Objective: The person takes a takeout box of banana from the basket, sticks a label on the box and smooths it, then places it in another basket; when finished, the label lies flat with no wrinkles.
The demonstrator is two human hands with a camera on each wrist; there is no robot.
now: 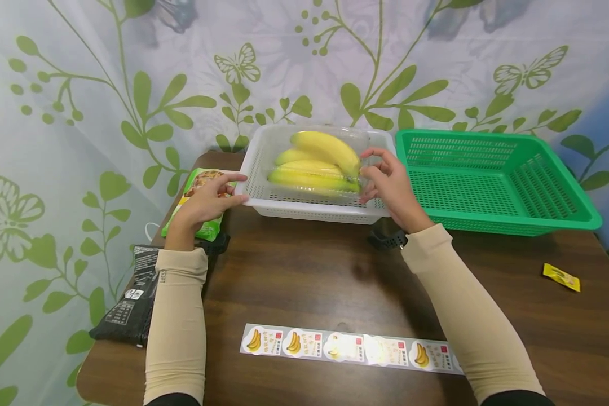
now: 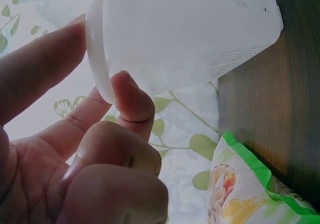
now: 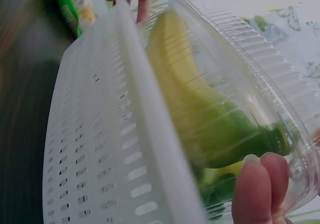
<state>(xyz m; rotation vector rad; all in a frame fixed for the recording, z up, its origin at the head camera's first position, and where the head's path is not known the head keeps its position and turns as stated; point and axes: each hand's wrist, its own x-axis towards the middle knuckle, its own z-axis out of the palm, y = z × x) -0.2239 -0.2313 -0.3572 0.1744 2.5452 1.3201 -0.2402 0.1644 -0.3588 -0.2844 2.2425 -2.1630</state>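
A clear plastic box (image 3: 250, 101) with several yellow bananas (image 1: 317, 163), green at the stems, sits inside a white plastic basket (image 1: 314, 211). At the basket's left end, my left hand (image 1: 208, 198) pinches the rim between thumb and fingers; the left wrist view shows that rim (image 2: 97, 54) close up. My right hand (image 1: 392, 183) grips the right end of the box, its fingertips (image 3: 251, 189) against the plastic near the banana stems. The far side of that grip is partly cut off in the right wrist view.
A green basket (image 1: 507, 220) stands right of the white one. A green snack bag (image 1: 208, 223) and a black bag (image 1: 127, 316) lie at the left. Near the front edge is a strip of banana stickers (image 1: 304, 343). A small yellow packet (image 1: 561, 277) lies at the right.
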